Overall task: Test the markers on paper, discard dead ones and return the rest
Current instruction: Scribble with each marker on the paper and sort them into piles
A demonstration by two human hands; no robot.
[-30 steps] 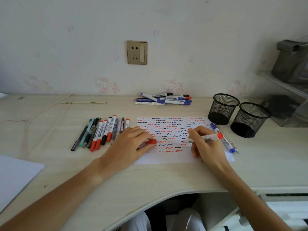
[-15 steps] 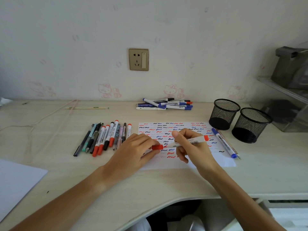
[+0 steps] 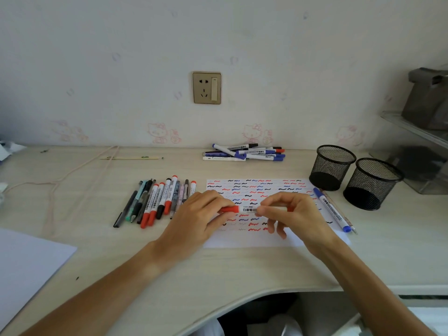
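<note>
Red marker (image 3: 249,209) sits level above the paper (image 3: 266,238), long axis running left-right, held between both hands. Left hand (image 3: 201,218) is clamped on the red cap (image 3: 229,209) at the marker's left end; right hand (image 3: 294,214) is pinched around the barrel, fingers curled over it. The cap looks seated or nearly so; can't tell whether it has fully clicked.

Judgement: capping step after a test. Next move is a sort, and it turns on direction from the right hand. The two mesh cups (image 3: 351,175) lie right and far, close to that hand. The row of pens (image 3: 157,200) is left, beside the left hand. The marker pile (image 3: 244,153) is far, by the wall. A blue marker (image 3: 331,209) lies at the paper's right edge, angled near-far.

Right hand is nearer the cups, so a handoff isn't needed if it goes there.
</note>
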